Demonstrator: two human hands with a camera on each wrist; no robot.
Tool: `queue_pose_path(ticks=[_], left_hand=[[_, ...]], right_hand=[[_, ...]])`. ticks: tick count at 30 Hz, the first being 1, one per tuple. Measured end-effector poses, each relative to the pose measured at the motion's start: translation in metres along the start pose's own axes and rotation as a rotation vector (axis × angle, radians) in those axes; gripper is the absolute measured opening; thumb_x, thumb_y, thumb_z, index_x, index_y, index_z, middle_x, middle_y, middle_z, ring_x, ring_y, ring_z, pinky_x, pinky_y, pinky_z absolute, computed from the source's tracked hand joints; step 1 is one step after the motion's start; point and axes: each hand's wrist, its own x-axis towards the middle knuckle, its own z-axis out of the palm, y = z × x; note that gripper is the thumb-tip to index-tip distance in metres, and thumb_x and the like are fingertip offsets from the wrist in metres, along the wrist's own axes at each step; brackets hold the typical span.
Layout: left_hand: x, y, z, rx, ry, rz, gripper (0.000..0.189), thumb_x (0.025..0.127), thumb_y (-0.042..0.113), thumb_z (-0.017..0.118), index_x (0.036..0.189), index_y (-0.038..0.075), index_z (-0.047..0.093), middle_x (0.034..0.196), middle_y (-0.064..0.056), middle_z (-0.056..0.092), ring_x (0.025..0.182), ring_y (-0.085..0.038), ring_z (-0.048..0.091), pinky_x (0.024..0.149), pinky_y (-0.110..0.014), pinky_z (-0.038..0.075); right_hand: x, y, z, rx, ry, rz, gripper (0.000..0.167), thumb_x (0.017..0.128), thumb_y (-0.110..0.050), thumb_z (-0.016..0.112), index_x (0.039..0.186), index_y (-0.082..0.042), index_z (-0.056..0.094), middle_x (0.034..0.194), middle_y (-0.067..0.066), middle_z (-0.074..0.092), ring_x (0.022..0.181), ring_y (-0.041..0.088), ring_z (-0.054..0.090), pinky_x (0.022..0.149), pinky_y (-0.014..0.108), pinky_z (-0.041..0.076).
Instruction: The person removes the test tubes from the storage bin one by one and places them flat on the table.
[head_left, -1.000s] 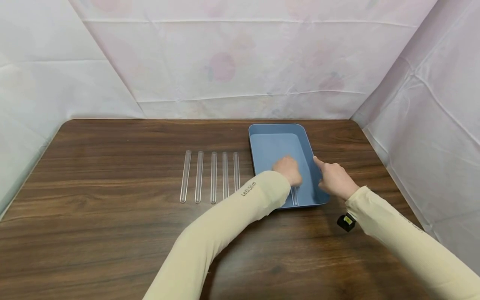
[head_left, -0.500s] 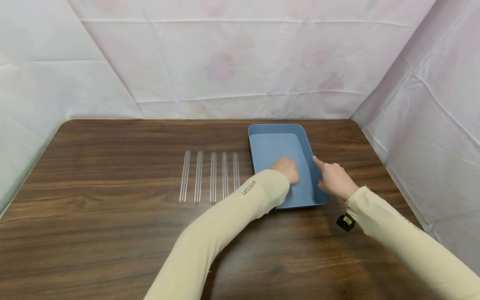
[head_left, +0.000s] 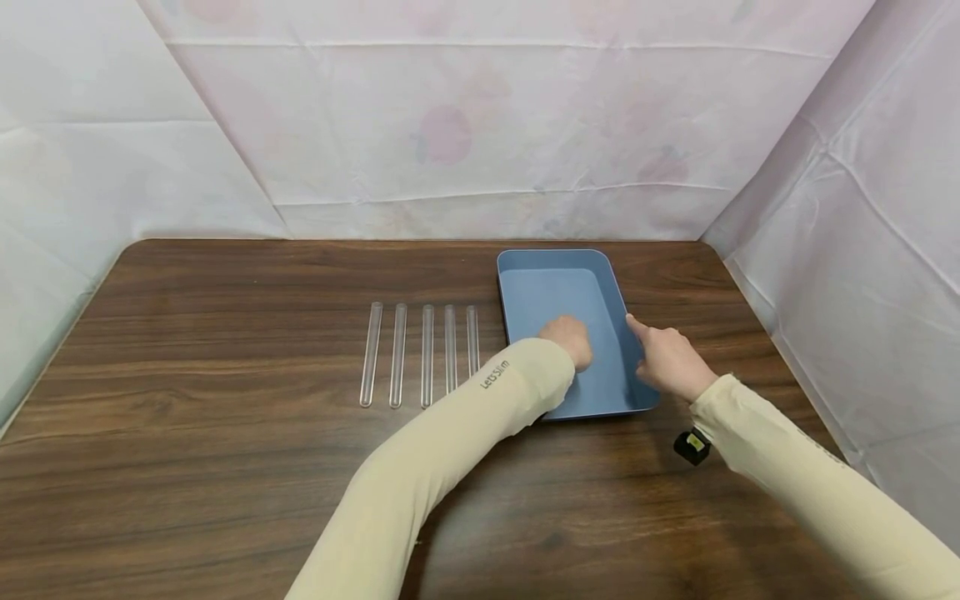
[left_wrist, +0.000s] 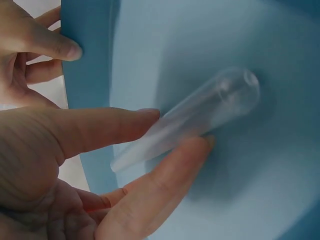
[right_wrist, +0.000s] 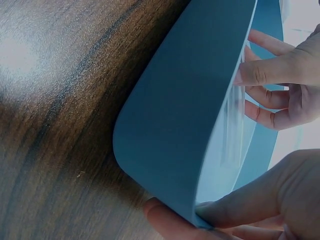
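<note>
In the left wrist view a clear test tube (left_wrist: 220, 102) with a rounded end lies between the thumb and a finger of my left hand (left_wrist: 150, 170), which pinch it. That hand (head_left: 567, 340) is inside the blue tray (head_left: 558, 292), low over its floor; the sleeve hides the tube in the head view. My right hand (head_left: 671, 358) pinches the tray's right rim, with the thumb (right_wrist: 235, 207) inside the wall and fingers outside, as the right wrist view shows. Several more test tubes (head_left: 398, 354) lie side by side on the table, left of the tray.
The tray stands on a dark wooden table (head_left: 225, 467), near its back right. White patterned cloth (head_left: 450, 125) hangs behind the table and at both sides. A small black device (head_left: 692, 446) sits at the right wrist. My left forearm (head_left: 450, 467) crosses in front of the tubes.
My left hand has shifted slightly left inside the tray. The tube end seen below it a second ago is now behind the sleeve. My right hand stays at the rim.
</note>
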Motion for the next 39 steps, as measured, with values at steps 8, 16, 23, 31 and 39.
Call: queue_pose_path(ticks=[8,16,23,31,39], left_hand=[[-0.002,-0.005,-0.003,-0.007,-0.015,0.054,0.028,0.095,0.013,0.046,0.112,0.008,0.068,0.115,-0.006,0.063,0.086,-0.015,0.053,0.071,-0.022,0.045],[0.003,-0.012,-0.004,-0.057,-0.052,0.071,0.034,0.093,0.013,0.05,0.06,0.015,0.041,0.067,0.0,0.039,0.055,-0.012,0.034,0.049,-0.022,0.032],[0.003,-0.013,-0.006,-0.077,-0.039,0.087,0.04,0.091,0.012,0.054,0.055,0.016,0.035,0.065,0.0,0.037,0.056,-0.013,0.036,0.049,-0.022,0.033],[-0.009,-0.018,-0.017,-0.111,0.026,0.124,0.031,0.086,0.009,0.058,0.06,0.012,0.04,0.083,-0.004,0.044,0.061,-0.014,0.038,0.051,-0.023,0.036],[-0.024,-0.03,-0.025,-0.147,0.072,0.121,0.034,0.083,0.008,0.06,0.114,-0.005,0.053,0.103,-0.012,0.054,0.069,-0.016,0.048,0.055,-0.022,0.041]], right_hand=[[-0.001,-0.002,-0.001,0.006,-0.007,0.01,0.073,0.073,0.012,0.048,0.144,0.012,0.029,0.046,-0.004,0.03,0.043,0.008,0.019,0.042,0.022,0.022],[0.0,-0.002,0.001,0.02,-0.005,-0.004,0.073,0.072,0.013,0.048,0.143,0.013,0.029,0.046,-0.004,0.029,0.043,0.008,0.019,0.043,0.022,0.021],[0.0,-0.001,0.0,0.023,-0.019,0.011,0.074,0.073,0.013,0.048,0.144,0.012,0.028,0.046,-0.004,0.029,0.042,0.008,0.019,0.042,0.021,0.021],[0.0,0.0,-0.001,0.025,-0.018,0.012,0.074,0.073,0.012,0.047,0.144,0.012,0.027,0.045,-0.004,0.03,0.042,0.008,0.019,0.042,0.021,0.021],[0.001,0.002,0.001,0.007,-0.003,-0.004,0.074,0.073,0.012,0.049,0.144,0.012,0.028,0.047,-0.004,0.03,0.043,0.008,0.019,0.043,0.022,0.021]])
